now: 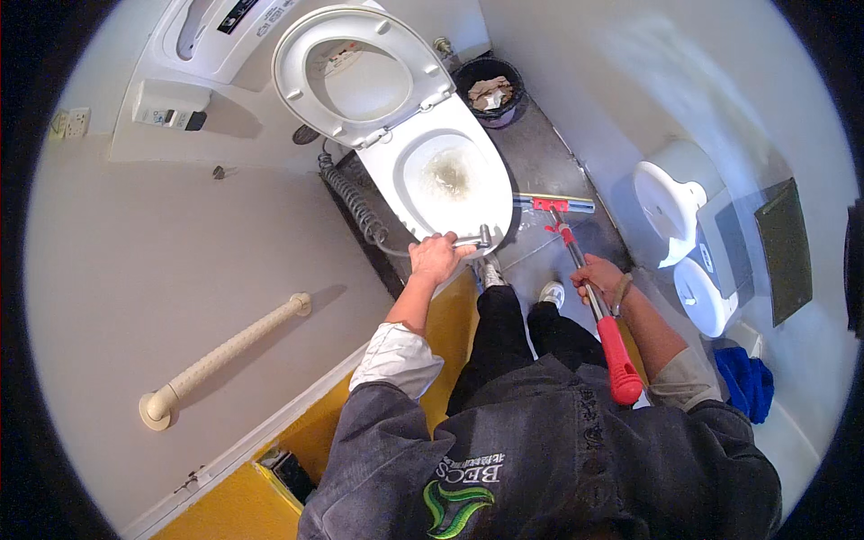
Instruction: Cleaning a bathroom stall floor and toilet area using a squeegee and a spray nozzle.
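My left hand (435,258) grips a handheld bidet sprayer (480,237) at the front rim of the white toilet bowl (499,172). The sprayer's coiled grey hose (351,202) runs along the bowl's left side. Murky brownish water stands in the bowl, and the seat (290,74) is raised. In my right hand (599,277) is the metal pole of a floor squeegee (595,297) with a red handle end. Its red-clamped blade (567,204) lies on the dark tiled floor (540,148) to the right of the bowl.
A black-lined waste bin (496,118) with crumpled paper stands behind the bowl on the right. White paper dispensers (665,202) and a blue cloth (746,385) are along the right wall. A cream grab bar (229,358) is fixed at left, above a yellow door (236,499).
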A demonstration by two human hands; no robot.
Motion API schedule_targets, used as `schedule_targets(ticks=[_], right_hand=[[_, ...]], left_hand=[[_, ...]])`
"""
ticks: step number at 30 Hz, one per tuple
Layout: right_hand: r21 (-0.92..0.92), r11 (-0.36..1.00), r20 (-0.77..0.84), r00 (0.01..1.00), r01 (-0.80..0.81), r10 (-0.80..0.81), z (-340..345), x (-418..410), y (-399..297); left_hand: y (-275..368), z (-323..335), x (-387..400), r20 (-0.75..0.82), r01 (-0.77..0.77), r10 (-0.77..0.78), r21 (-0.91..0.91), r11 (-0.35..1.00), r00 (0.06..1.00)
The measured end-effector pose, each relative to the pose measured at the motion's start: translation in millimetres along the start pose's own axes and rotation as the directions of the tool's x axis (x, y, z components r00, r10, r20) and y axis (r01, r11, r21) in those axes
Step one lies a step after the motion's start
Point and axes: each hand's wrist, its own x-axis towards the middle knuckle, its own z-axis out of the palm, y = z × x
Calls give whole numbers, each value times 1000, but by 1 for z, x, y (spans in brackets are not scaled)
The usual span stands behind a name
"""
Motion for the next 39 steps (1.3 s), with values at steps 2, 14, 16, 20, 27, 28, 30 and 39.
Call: schedule_targets(ticks=[2,14,16,20,27,28,30,39], right_hand=[[-8,1000,0,1000,8,-8,2,1,0],[10,996,-4,996,-88,88,6,-1,-3],[65,993,-23,995,-95,96,6,-4,-5],[49,998,-114,993,-32,38,5,-2,-4],[56,997,-38,998,-48,50,6,-5,-6],[62,997,-35,998,-52,54,4,-5,-4],[70,997,-52,997,-45,49,3,-5,-3],[42,998,-37,998,-53,54,5,-5,-10]], left_hand=[[-1,-6,4,-95,-4,1,-27,1000,995],[-19,-2,-15,-26,-4,3,-48,999,1000],[-15,-11,-3,-68,14,-19,-71,997,997],[-34,-36,12,-150,175,-207,-200,964,967],[-53,3,-8,267,228,-200,-75,971,943],[-41,6,-14,304,159,-135,-55,986,943],[-21,11,-18,377,24,-5,-44,999,926],[-67,-34,-9,6,295,-302,-229,928,953]])
